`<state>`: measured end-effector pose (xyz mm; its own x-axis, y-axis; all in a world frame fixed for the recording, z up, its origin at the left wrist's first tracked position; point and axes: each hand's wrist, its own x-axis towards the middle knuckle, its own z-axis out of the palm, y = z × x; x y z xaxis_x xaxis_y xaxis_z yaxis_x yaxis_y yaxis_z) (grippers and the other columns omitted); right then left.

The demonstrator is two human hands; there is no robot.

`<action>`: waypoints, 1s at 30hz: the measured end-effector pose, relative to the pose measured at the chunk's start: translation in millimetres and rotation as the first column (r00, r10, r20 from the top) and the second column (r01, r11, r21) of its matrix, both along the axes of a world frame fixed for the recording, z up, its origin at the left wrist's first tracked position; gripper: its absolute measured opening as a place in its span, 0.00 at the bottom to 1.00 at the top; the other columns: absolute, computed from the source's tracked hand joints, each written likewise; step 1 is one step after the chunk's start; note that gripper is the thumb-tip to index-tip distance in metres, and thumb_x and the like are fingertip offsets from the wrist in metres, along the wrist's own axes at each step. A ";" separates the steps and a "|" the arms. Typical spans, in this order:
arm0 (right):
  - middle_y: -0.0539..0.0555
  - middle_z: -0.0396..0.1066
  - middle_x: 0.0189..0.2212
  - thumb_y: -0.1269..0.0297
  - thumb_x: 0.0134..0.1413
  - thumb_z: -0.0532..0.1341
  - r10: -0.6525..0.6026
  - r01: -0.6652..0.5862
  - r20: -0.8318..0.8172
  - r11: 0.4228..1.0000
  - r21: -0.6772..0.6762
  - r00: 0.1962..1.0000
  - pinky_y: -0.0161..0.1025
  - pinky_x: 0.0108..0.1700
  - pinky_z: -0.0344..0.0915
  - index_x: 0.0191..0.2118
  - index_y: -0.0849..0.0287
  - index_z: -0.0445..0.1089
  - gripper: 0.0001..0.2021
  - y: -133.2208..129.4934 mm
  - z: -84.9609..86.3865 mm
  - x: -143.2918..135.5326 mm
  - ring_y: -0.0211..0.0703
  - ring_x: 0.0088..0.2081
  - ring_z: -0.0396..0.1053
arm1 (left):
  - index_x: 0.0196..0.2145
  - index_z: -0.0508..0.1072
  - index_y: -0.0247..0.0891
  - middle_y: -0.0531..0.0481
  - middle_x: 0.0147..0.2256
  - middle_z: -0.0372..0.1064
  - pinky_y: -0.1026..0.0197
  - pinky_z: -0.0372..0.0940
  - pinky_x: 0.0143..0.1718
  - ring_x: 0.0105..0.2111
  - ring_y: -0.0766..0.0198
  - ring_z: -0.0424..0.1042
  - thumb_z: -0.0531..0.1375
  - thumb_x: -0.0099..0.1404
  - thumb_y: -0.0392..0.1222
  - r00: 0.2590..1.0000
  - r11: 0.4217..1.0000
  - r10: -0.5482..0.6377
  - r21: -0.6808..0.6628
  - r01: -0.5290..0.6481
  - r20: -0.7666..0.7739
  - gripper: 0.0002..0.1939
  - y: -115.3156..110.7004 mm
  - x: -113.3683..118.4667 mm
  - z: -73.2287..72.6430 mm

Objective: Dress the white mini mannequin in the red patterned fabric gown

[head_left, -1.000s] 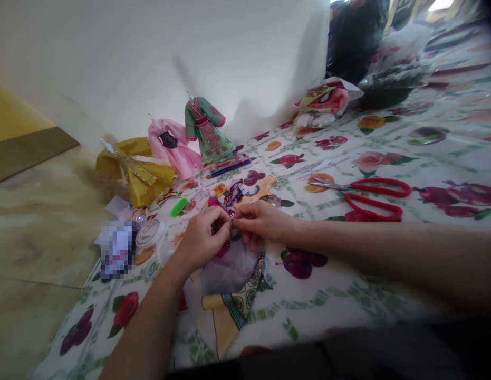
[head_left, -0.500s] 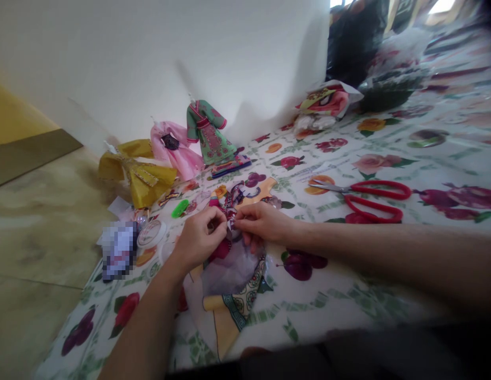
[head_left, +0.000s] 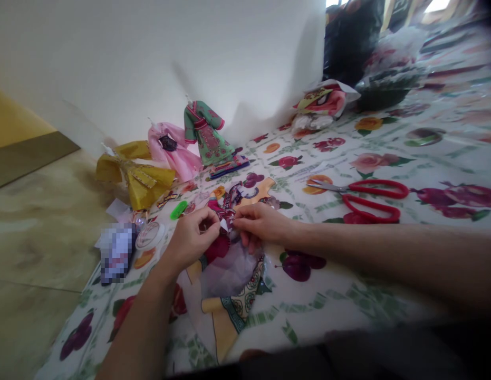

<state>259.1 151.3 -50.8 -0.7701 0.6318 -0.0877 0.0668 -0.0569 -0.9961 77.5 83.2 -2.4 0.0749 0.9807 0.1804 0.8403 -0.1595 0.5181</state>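
Note:
A flat doll cutout (head_left: 217, 311) with tan limbs and a patterned border lies on the table in front of me. Over it are sheer whitish fabric (head_left: 223, 277) and a dark red patterned cloth (head_left: 225, 211). My left hand (head_left: 193, 235) is closed in a pinch at the cloth's left side; what sits between its fingertips is too small to make out. My right hand (head_left: 259, 224) pinches the patterned cloth from the right, thumb and forefinger together. Between the two hands, a small white pointed scrap (head_left: 224, 225) sticks up.
Red-handled scissors (head_left: 372, 195) lie to the right. Three small dresses, yellow (head_left: 138, 174), pink (head_left: 174, 150) and green (head_left: 208, 134), stand by the wall. At left are a bright green oval (head_left: 179, 209) and a white tape roll (head_left: 150, 235). Bags (head_left: 352, 42) stand at the back right.
My left hand has drawn slightly left, away from my right hand, opening a gap where the white scrap shows. The right hand stays almost in place. The view has shifted a little.

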 end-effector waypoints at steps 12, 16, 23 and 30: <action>0.46 0.69 0.17 0.71 0.65 0.51 0.018 -0.018 -0.009 0.999 -0.033 1.000 0.28 0.19 0.64 0.30 0.59 0.61 0.10 -1.3 2.1 0.3 0.33 0.16 0.68 | 0.29 0.70 0.38 0.53 0.26 0.67 0.63 0.59 0.29 0.26 0.66 0.64 0.55 0.65 0.45 0.999 0.999 -0.026 -0.038 0.027 0.030 0.10 -1.8 8.9 -1.9; 0.46 0.69 0.17 0.71 0.65 0.51 0.015 -0.015 -0.001 1.000 -0.008 1.000 0.27 0.18 0.63 0.30 0.58 0.61 0.10 0.1 0.5 -0.5 0.33 0.16 0.69 | 0.30 0.70 0.38 0.53 0.27 0.68 0.64 0.58 0.27 0.26 0.67 0.64 0.58 0.63 0.42 0.999 1.000 -0.018 0.005 0.018 -0.038 0.06 -1.6 13.3 -5.0; 0.46 0.69 0.17 0.68 0.65 0.51 0.020 -0.021 -0.019 0.998 -0.059 1.000 0.29 0.19 0.65 0.32 0.59 0.62 0.09 -0.2 0.3 -1.0 0.35 0.17 0.69 | 0.30 0.69 0.38 0.54 0.26 0.67 0.63 0.59 0.28 0.26 0.66 0.65 0.55 0.61 0.38 0.999 0.999 -0.032 0.001 0.032 -0.031 0.04 -0.8 10.9 -9.0; 0.46 0.69 0.18 0.68 0.64 0.55 -0.003 0.003 0.016 1.000 0.013 1.000 0.28 0.19 0.65 0.31 0.59 0.61 0.08 -1.2 -2.3 -0.3 0.34 0.17 0.69 | 0.30 0.70 0.38 0.54 0.26 0.67 0.63 0.59 0.28 0.27 0.66 0.65 0.56 0.60 0.37 0.999 0.999 -0.034 -0.003 0.034 0.007 0.03 0.5 11.2 -10.4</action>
<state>258.8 150.1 -53.1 -0.7666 0.6355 -0.0920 0.0828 -0.0442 -0.9956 88.7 83.7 -12.8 0.1073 0.9782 0.1778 0.8309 -0.1864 0.5242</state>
